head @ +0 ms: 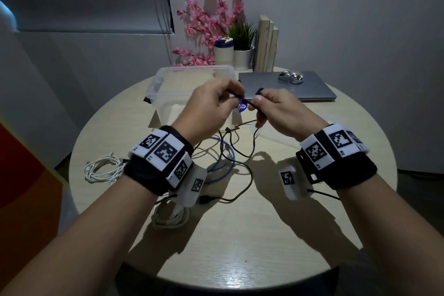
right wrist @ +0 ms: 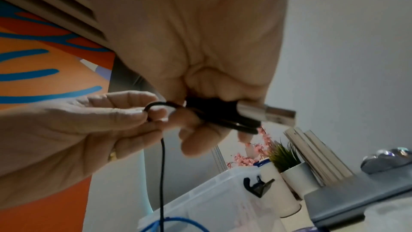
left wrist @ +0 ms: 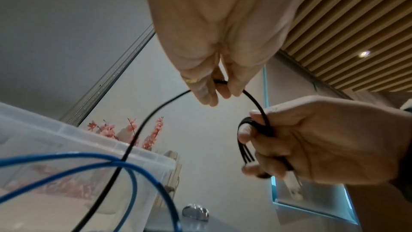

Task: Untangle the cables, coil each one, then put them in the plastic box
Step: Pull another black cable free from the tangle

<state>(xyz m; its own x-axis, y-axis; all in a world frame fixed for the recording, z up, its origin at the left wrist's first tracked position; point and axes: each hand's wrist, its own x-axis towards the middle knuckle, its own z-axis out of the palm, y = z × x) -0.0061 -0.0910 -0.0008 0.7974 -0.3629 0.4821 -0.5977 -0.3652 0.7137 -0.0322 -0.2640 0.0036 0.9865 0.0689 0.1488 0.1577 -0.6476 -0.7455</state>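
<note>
Both hands are raised above the surface, in front of the box, wrists angled inward so the fingertips nearly meet.

Left hand: fingers curled, thumb and forefinger pinching the black cable at a bend. The left wrist view shows the cable arching out of this pinch on both sides, one run dropping toward the surface, the other leading across to the right hand.

Right hand: fingers closed round a small bundle of black loops, several strands lying side by side across the fingers. The right wrist view alone shows a silver USB plug projecting from this bundle (not visible from the head camera, where the hands cover it).

The head view alone shows the slack of the black cable trailing loose over the surface beneath the hands, crossing a blue cable. A white coil lies on the left of the surface; a second white coil lies under the left forearm, partly hidden.

The box is clear plastic and open; its contents cannot be judged with certainty. A black clip on its end is seen from the right wrist view. Right of the box, a closed laptop with a mouse on it.
</note>
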